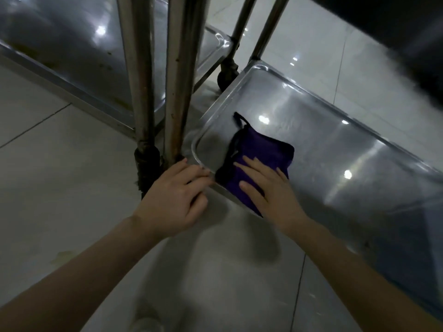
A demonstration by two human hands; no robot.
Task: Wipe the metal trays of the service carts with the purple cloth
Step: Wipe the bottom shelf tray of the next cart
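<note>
Braces the near-left corner of the tray [335, 149] with the left grip [175, 197], fingers bent onto the rim and thumb outside it; cannot tell whether clamped or merely resting. Presses the purple cloth [263, 144], just inside that same corner of the tray, with the right grip [266, 185], flat, fingers spread, forearm running back over the tray's near rim. Looks soft, light and thickly folded, likely to bunch or slide on slick steel. Best driven under a flat palm at its middle, black edging trailing toward the tray's far-left corner.
</note>
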